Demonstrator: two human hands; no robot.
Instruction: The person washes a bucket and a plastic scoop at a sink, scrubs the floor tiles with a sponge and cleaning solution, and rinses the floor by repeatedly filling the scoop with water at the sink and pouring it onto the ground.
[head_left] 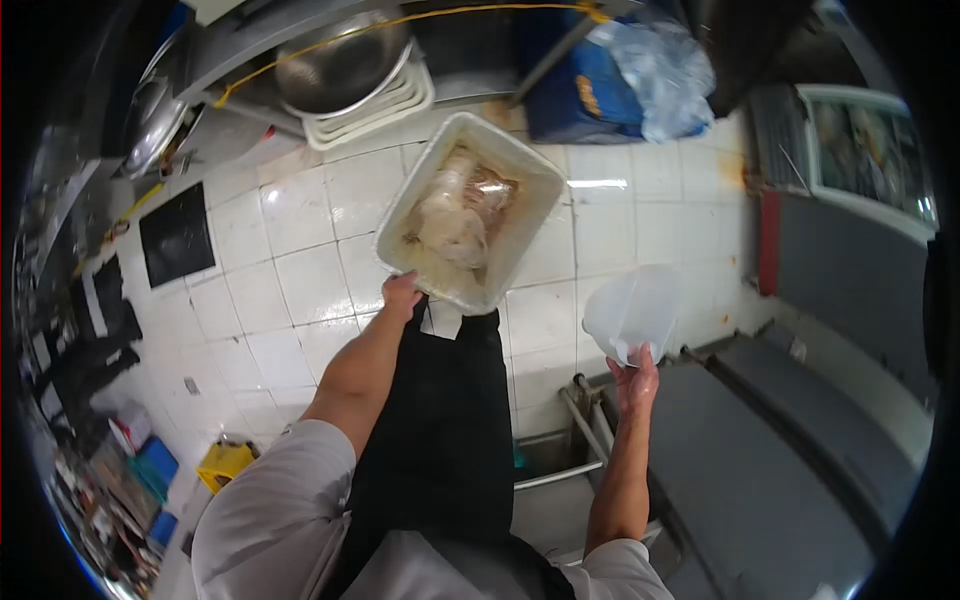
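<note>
My left hand [402, 293] is closed on the near left corner of a white plastic tub [545, 205]. Inside the tub lie pale, wet-looking pieces that resemble raw meat [455, 215], with a shiny reddish-brown part at the right. Out to the right, my right hand [633, 380] grips the near edge of a translucent white plastic container [635, 305], its fingers partly hidden by the plastic. A gap of tiled floor separates the container from the tub.
White floor tiles [300, 240] surround the tub. Beyond it are a metal bowl [345, 65] on stacked white trays [415, 95] and a blue bin [570, 95] with a clear plastic bag [665, 75]. Grey metal units [740, 450] stand at right; a yellow object [225, 463] is at lower left.
</note>
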